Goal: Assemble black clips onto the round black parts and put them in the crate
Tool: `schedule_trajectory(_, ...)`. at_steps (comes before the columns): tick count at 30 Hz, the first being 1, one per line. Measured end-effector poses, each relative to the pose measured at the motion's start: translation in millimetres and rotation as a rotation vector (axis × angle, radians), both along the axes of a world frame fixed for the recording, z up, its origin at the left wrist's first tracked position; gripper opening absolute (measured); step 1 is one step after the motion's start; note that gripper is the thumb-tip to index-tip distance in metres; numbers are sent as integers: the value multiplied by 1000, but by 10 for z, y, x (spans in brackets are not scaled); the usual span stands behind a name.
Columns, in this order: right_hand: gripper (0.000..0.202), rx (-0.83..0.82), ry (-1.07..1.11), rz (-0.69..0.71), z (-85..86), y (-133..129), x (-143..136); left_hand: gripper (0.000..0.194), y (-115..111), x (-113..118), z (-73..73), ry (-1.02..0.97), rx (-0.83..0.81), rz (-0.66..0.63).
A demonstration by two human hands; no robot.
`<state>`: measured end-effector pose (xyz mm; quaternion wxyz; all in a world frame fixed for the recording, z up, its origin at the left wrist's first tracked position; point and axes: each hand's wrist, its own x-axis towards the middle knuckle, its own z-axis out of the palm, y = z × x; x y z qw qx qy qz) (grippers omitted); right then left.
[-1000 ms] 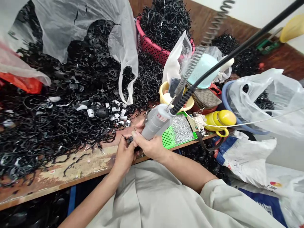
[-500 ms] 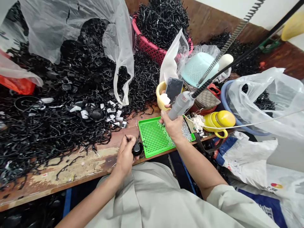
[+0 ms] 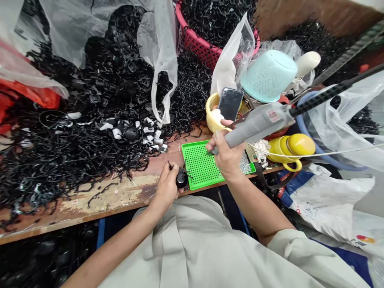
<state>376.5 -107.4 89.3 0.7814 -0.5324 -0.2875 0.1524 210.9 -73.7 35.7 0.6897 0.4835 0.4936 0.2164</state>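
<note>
My left hand (image 3: 168,182) is closed on a rounded black plastic part (image 3: 181,178) with thin arms, just off the left edge of the green tray (image 3: 199,165). Wrapped around a grey electric screwdriver (image 3: 255,126), my right hand (image 3: 228,157) is above that perforated tray. The driver leans with its rear end up to the right, where a black cord and a spring join it. Its tip is hidden by my fingers. Small silvery screws (image 3: 245,164) lie at the tray's right end.
Black plastic pieces (image 3: 120,92) are heaped over the bench's left and back. Behind the tray, a yellow bowl (image 3: 211,116) holds a phone (image 3: 230,104). A yellow mug (image 3: 279,148), a light-blue basket (image 3: 267,76) and a plastic-lined blue tub (image 3: 333,160) stand at right.
The screwdriver has tilted flatter, its rear end swinging right. My left hand still grips the black part beside the tray. The whole view has shifted slightly.
</note>
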Motion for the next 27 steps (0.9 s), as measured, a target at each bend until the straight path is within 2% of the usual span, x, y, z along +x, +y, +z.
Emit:
schedule_trajectory(3, 29, 50, 145, 193, 135, 18, -289, 25, 10, -19, -22, -16, -31, -79)
schedule_trajectory(6, 29, 11, 196, 289, 135, 59, -494, 24, 28, -40, -6, -20, -4, -95)
schedule_trajectory(9, 29, -56, 153, 300, 55, 97, -574, 23, 29, -55, 36, -2, 20, -90)
schedule_trajectory(13, 26, -106, 85, 281, -5, 113, -600, 25, 7, -58, 90, 1, -35, -53)
schedule_trajectory(17, 21, -116, 53, 308, 31, 111, -603, 23, 6, -43, 124, -14, -70, -26)
schedule_trajectory(22, 32, -69, 89, 304, 73, 114, -553, 21, 43, -35, 134, 1, -52, -26)
schedule_trajectory(27, 22, -90, 100, 300, 62, 132, -552, 19, 31, -31, 99, -2, -41, -44)
